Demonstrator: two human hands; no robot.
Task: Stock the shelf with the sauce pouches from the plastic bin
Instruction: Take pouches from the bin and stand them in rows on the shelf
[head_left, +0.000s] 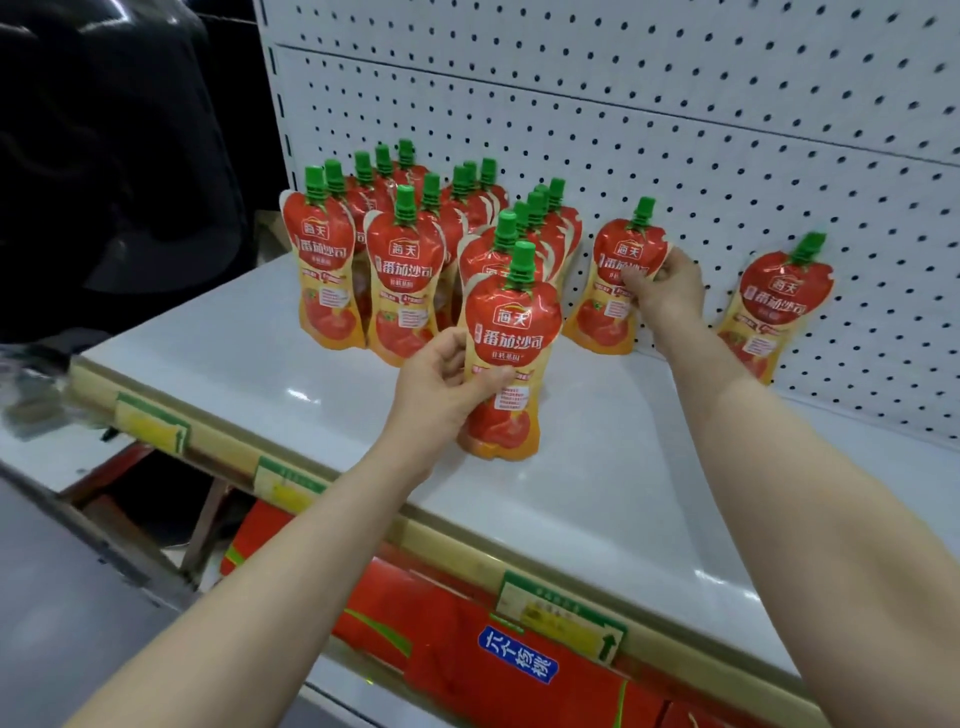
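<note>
From where I stand, the left grip (441, 384) is closed round the waist of a red and yellow foil sauce pouch with a green screw cap (511, 332), thumb across the label and fingers behind. Its base is down at the glossy white shelf board (597, 493), though I cannot tell whether it is touching yet. The right grip (662, 291) pinches the right edge of a second pouch of the same kind (623, 249), upright and close to the white perforated pegboard back panel (675, 130). Further right, a third pouch (774, 306) leans tilted against that panel. The standing rows of matching pouches (405, 270) fill the back left of the shelf. I cannot make out the plastic bin.

To my eye the step is seating both pouches. The soft bases need to spread flat before either grip lets go, otherwise they will likely slump. The near one probably belongs at the front of the row right behind it, label outward and cap in line with the others. Set it down gently, because a nudge could topple that row like dominoes. The second pouch looks like the start of a new row, so it should be squared to the panel, and the leaning one could then be stood up beside it
</note>
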